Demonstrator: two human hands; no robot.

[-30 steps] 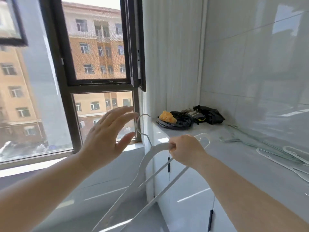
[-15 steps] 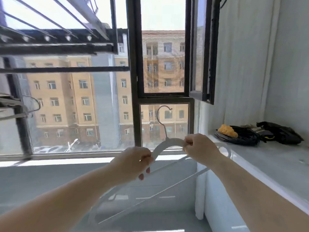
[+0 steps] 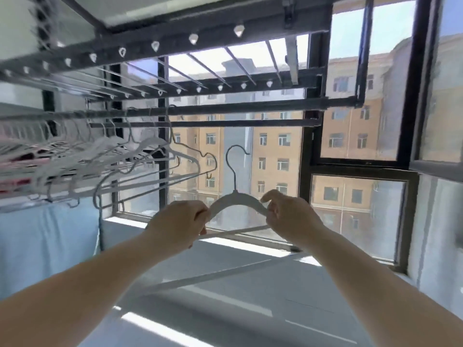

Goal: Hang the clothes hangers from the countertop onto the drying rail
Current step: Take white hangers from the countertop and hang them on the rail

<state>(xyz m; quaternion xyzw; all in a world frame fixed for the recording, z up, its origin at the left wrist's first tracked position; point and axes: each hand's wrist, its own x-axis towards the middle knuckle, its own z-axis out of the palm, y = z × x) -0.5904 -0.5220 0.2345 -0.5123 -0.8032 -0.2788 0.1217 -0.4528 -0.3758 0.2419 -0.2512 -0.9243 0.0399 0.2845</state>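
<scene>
In front of us is the large window [image 3: 358, 216], and overhead, across it, runs the dark drying rail [image 3: 238, 108]. On the left part of this rail a crowded row of pale hangers [image 3: 140, 156] is hanging, with a light blue cloth [image 3: 45, 241] below them. The countertop is not in view. The task's thing, one white hanger [image 3: 236, 197], is in the air below the rail and to the right of the hung row, not touching either. The left hand [image 3: 180, 221] pinches its left shoulder and the right hand [image 3: 288, 214] pinches its right shoulder, both with the fingers curled narrowly around the plastic. Its thin metal hook [image 3: 234, 176] stands upright, and the open side points to the right. We judge that the step in hand is the carrying up to the rail. The next move calls for lifting the hanger until the hook passes above the rail, in the free place beside the last hung one, then lowering it so the hook catches before the fingers let go.
</scene>
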